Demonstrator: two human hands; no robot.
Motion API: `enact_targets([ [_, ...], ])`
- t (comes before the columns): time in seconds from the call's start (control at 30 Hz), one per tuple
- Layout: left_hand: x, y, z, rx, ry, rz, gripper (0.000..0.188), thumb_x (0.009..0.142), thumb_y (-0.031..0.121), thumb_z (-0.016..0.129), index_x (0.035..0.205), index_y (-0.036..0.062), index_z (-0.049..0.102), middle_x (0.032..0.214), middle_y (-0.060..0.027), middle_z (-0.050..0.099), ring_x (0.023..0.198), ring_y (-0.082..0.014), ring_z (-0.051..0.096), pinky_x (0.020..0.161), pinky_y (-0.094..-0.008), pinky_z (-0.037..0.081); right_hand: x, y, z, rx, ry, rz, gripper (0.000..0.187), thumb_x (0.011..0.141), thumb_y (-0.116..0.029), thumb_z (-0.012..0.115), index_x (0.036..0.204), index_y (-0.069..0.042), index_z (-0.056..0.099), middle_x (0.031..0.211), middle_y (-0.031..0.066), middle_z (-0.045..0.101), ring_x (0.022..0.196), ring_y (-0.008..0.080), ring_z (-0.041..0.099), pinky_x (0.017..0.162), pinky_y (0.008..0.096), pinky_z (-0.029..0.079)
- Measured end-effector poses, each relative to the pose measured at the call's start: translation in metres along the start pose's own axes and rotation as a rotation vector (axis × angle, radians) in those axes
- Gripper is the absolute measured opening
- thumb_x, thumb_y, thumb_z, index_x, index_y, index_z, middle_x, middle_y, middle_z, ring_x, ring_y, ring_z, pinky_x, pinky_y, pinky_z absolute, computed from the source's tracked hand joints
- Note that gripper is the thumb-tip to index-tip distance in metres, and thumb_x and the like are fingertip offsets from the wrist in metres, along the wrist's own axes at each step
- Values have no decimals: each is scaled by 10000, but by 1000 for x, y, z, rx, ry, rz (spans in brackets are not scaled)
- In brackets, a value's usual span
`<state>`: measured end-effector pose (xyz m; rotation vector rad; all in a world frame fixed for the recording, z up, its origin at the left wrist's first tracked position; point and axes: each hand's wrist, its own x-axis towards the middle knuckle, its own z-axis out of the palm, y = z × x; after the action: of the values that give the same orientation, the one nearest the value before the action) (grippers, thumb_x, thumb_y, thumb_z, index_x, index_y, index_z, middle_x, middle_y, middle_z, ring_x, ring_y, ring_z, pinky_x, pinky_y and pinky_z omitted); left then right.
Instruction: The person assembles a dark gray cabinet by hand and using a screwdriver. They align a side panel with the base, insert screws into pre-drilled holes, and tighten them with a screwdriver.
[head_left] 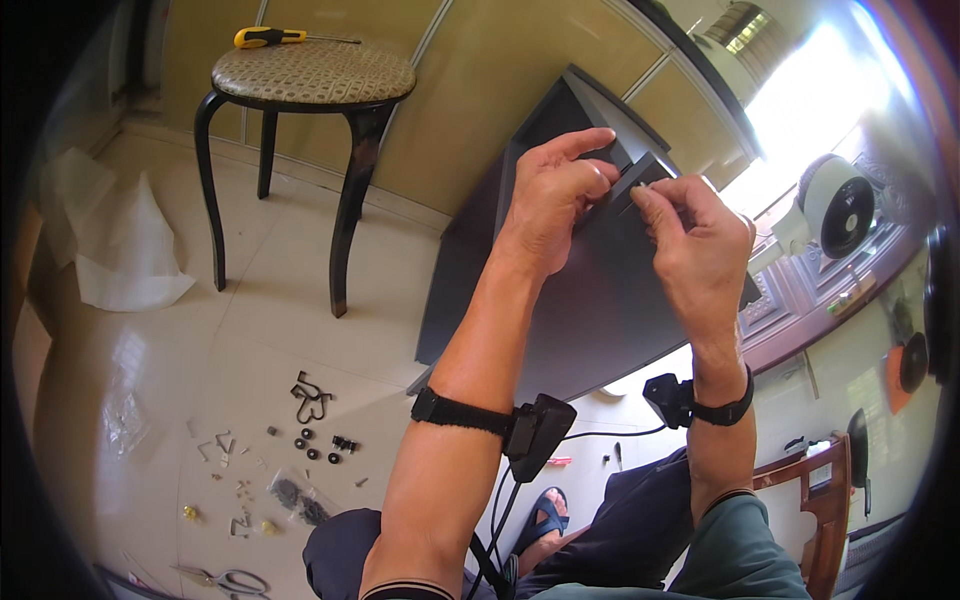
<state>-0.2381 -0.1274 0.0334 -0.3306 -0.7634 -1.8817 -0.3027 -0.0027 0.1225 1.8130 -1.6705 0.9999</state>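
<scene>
A dark grey cabinet (570, 310) with an open compartment stands tilted in front of me. At its upper edge is my left hand (560, 195), index finger stretched out and the other fingers curled in beside the panel edge. What those curled fingers hold, if anything, is hidden. Just to its right, my right hand (700, 225) pinches thumb and forefinger together against the edge of the grey panel (645, 175). Something small and pale shows at the pinch, too small to name. Both wrists wear black straps with small devices.
A round stool (315, 75) carries a yellow-black screwdriver (268, 37). Loose hardware, black castors (308, 440), a plastic bag of parts (298, 497) and scissors (225, 580) lie on the floor at left. White packing foam (120, 240) lies farther left; a white fan (835, 205) stands right.
</scene>
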Motion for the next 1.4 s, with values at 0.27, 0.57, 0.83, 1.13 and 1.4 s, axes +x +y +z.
enact_targets([
  [0.27, 6, -6, 0, 6, 38, -8, 452, 878, 35, 653, 1303, -62, 535, 843, -61, 686, 694, -109, 647, 615, -234, 531, -1, 1, 1, -17, -29, -13, 87, 846, -44, 744, 850, 22, 688, 682, 123, 678, 582, 166, 644, 577, 277, 488],
  [0.57, 8, 6, 4, -3, 17, -145, 632, 876, 46, 677, 1423, -77, 384, 939, -72, 679, 775, -128, 665, 671, -280, 549, 0, -7, 7, -24, -4, 62, 105, 860, -55, 736, 823, 25, 678, 658, 99, 677, 564, 132, 641, 555, 270, 488],
  [0.83, 15, -1, 1, -108, 96, -254, 236, 861, 146, 743, 1032, -6, 685, 947, -73, 693, 830, -165, 630, 762, -292, 517, 1, -7, 9, -79, 35, 59, 135, 839, -69, 750, 784, 13, 658, 651, 128, 670, 560, 199, 667, 564, 291, 508],
  [1.13, 9, 7, 6, -122, 136, -316, 146, 816, 125, 779, 910, 26, 726, 892, -64, 705, 848, -170, 624, 835, -300, 500, -1, -8, 5, -144, 5, -19, 179, 840, -94, 743, 755, 11, 626, 604, 157, 617, 521, 297, 623, 523, 355, 470],
  [1.4, 8, 7, 4, -121, 119, -292, 126, 810, 108, 779, 896, 33, 726, 881, -61, 702, 830, -165, 622, 816, -291, 496, 1, -12, 9, -372, -18, -49, 261, 886, -165, 697, 695, -15, 601, 584, 186, 593, 539, 379, 605, 519, 429, 463],
])
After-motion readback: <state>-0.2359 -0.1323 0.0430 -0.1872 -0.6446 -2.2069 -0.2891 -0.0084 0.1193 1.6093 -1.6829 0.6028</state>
